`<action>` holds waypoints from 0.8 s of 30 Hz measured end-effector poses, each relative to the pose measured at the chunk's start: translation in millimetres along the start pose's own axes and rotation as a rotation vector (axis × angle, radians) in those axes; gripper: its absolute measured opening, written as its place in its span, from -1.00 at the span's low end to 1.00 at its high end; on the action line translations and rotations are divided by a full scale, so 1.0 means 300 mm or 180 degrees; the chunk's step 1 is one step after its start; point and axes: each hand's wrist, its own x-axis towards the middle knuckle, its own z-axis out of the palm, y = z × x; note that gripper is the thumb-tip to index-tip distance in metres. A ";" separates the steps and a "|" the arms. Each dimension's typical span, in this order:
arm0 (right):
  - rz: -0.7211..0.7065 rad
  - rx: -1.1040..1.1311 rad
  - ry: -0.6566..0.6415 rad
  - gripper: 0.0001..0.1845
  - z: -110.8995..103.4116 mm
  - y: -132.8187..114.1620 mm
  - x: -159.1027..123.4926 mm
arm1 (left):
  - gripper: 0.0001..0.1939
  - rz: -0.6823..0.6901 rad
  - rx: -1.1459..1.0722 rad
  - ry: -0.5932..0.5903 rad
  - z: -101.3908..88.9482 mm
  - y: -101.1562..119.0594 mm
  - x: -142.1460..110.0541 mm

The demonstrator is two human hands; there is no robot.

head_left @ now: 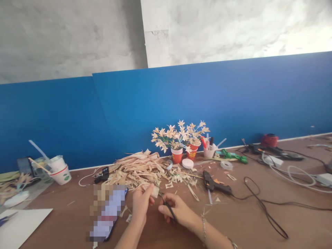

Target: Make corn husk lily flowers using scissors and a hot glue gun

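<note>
My left hand pinches a small pale piece of dried husk between thumb and fingers. Black-handled scissors are gripped in my right hand, their blades pointing up and left beside the husk piece. Whether the blades touch it I cannot make out. Just beyond my hands lies a loose heap of dried husk strips. Smaller cut scraps are scattered to its right.
A phone lies left of my left hand. A black glue gun with its cable is at right. Behind stand red cups of husk flowers, a white tape roll and a pen cup. Far left is a paper cup.
</note>
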 end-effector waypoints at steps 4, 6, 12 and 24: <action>0.0002 -0.0085 0.0001 -0.53 -0.008 0.012 0.005 | -0.66 0.0022 0.0024 -0.0054 -0.001 -0.004 0.002; -0.0007 -0.0092 0.0019 -0.52 -0.010 0.014 0.005 | -0.66 0.0034 -0.0010 -0.0103 -0.004 -0.007 0.005; -0.0035 -0.0094 0.0045 -0.53 -0.012 0.015 0.008 | -0.63 0.0063 -0.0105 -0.0234 -0.011 -0.001 0.009; -0.0017 -0.0227 -0.0045 -0.53 -0.028 0.000 0.000 | -0.57 -0.0072 -0.0307 -0.0370 -0.021 0.021 0.015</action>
